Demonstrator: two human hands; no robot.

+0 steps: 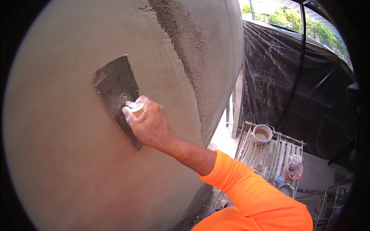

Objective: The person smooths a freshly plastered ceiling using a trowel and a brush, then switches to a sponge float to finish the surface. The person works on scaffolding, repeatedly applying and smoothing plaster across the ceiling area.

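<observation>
My right hand (150,127), below an orange sleeve, is closed on the handle of a flat steel trowel (110,82) with white smears on the handle. The rectangular blade lies against, or very close to, the smooth grey plastered wall (65,146), tilted with its top toward the left. A ragged, rough strip of render (175,42) runs down the wall to the right of the trowel, beside a paler curved edge. My left hand is not in view.
A slatted scaffold platform (244,150) stands below right, holding a bucket (263,134), a pail with rags (295,167) and a grey bucket (286,191). Black plastic sheeting (289,77) hangs behind it, with metal poles and railings at the lower right.
</observation>
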